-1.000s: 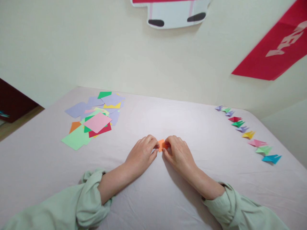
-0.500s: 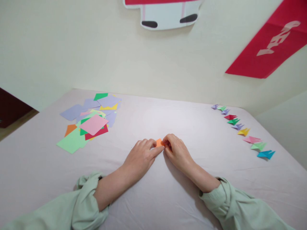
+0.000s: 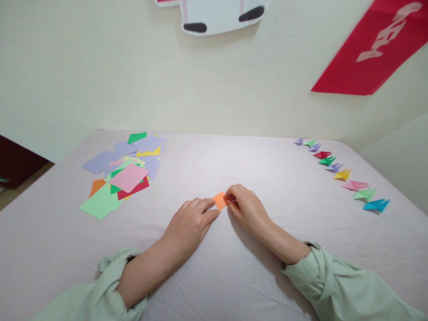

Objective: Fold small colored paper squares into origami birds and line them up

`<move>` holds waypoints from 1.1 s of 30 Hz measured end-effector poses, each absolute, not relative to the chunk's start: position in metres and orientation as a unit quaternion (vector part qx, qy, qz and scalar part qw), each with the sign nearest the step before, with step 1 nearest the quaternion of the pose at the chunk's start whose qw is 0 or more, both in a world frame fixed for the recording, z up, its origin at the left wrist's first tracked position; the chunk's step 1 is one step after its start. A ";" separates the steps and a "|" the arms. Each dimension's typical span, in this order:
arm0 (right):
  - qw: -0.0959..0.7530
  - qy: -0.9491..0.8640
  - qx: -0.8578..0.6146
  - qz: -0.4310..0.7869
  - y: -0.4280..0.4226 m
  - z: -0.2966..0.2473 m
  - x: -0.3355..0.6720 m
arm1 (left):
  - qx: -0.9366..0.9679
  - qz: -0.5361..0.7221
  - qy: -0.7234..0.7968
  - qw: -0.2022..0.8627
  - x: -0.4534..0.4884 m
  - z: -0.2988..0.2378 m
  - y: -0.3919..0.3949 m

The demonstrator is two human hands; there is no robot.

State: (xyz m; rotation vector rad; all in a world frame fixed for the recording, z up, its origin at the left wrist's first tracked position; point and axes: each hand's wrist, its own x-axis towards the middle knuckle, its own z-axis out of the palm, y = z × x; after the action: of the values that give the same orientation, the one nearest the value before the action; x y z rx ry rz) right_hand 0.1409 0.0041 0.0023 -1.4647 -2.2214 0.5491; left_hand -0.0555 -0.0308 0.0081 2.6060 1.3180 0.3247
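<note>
A small orange paper square (image 3: 220,200), seemingly folded, lies on the cloth in front of me. My right hand (image 3: 248,208) pinches its right corner between thumb and fingertips; part of that corner is hidden behind the fingers. My left hand (image 3: 190,223) is at the opposite side, thumb and index finger parted. Its index fingertip is by the paper's left corner and the thumb tip is just below the lower edge. Whether these fingertips press on the paper I cannot tell.
Coloured paper sheets (image 3: 129,177) lie in a loose pile at the left. Along the right edge runs a row of folded paper figures, with a blue one (image 3: 376,205) nearest. Pale cloth (image 3: 207,276) covers the table, which meets a wall (image 3: 214,89).
My left hand has loosened and drawn back a little to the left, so more of the orange paper shows. My right hand keeps its pinch. The camera view has shifted slightly.
</note>
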 end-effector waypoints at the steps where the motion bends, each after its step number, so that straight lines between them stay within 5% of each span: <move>1: 0.207 -0.800 -0.528 0.194 0.004 0.002 0.141 | 0.881 0.112 0.447 0.106 -0.056 0.008 -0.031; 18: 0.115 -0.895 -0.431 0.025 -0.021 0.009 0.130 | 0.765 0.301 0.486 0.295 -0.063 0.002 -0.018; 33: 0.068 -0.887 -0.456 -0.012 -0.021 0.006 0.122 | 0.760 0.308 0.488 0.298 -0.063 0.000 -0.018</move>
State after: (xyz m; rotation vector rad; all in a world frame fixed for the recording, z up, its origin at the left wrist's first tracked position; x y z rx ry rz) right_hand 0.1222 -0.0210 0.0063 -1.3731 -2.6738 -0.0374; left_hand -0.0630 -0.0185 -0.0001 2.0199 1.2966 0.8187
